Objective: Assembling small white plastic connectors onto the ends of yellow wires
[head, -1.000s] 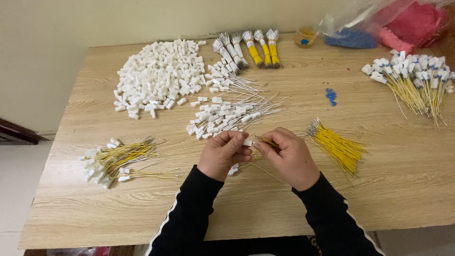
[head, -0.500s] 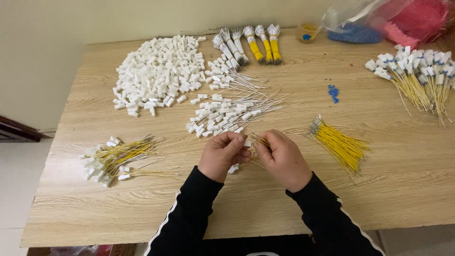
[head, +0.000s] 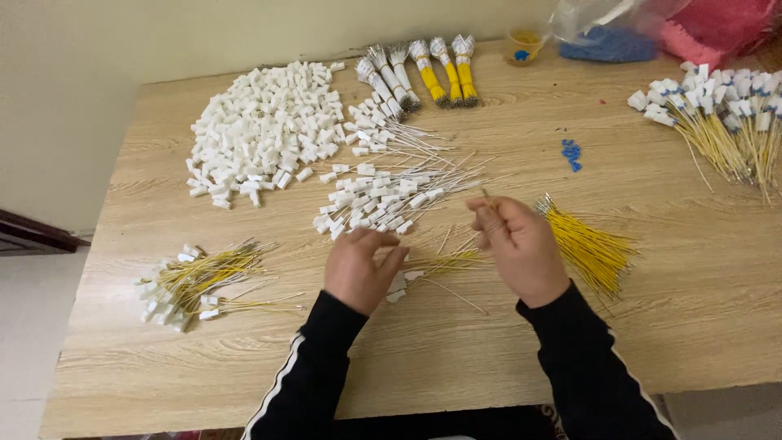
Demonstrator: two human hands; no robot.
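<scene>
While both hands work near the front edge, the wooden table (head: 456, 358) takes up nearly the whole view. Biggest on it is the heap of white plastic plugs (head: 261, 130) at the back left. Then comes the fan of yellow wires with white ends (head: 717, 114) at the far right, and behind it the clear bags of blue and pink bits (head: 652, 28). A row of tied wire bundles (head: 419, 73) lies at the back centre, and a scatter of white-tipped thin wires (head: 383, 195) sits just beyond the hands. A finished pile of yellow wires with plugs (head: 191, 281) rests at the left, a loose bunch of yellow wires (head: 590, 248) just beside the right wrist. Now the left hand (head: 358, 269), fingers curled loosely, hovering over a few wires and plugs (head: 423, 269); whether it grips one, I cannot tell. The right hand (head: 517, 244) pinches a single thin wire (head: 486, 198) between thumb and fingertips, raised above the table. Smallest: a dab of blue pieces (head: 572, 153).
</scene>
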